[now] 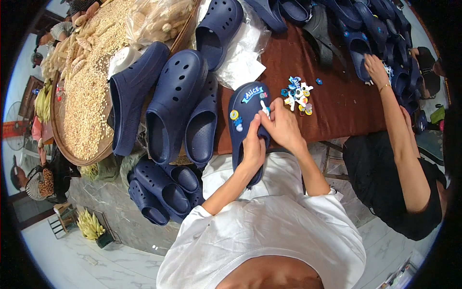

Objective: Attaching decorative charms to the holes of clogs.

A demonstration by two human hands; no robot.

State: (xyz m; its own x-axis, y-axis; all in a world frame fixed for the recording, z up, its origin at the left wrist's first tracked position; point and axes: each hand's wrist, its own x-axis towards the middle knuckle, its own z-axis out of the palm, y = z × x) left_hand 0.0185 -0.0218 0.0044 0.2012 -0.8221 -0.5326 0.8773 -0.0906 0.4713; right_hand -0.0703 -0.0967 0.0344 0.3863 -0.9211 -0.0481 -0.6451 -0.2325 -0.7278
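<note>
A dark blue clog (249, 111) lies tilted over my lap at the table's front edge, its toe pointing away from me. Fixed on its upper are a blue lettered charm (253, 93), a round yellow charm (234, 114) and a blue-and-white charm (238, 125). My left hand (253, 144) grips the clog near its opening, thumb on top. At the clog's right side, the fingers of my right hand (284, 126) close on a small white charm (264, 108) against the upper. Its lower end is hidden by my fingers. Beyond lies a pile of colourful charms (298, 95) on the brown cloth.
Several blue clogs (178, 91) crowd the left; others hang below them and fill the far right. A white plastic bag (243, 53) sits behind. Corn kernels cover a round tray (58, 130). At right, a co-worker's hand (376, 71) touches another clog. The table is covered by brown cloth (332, 113).
</note>
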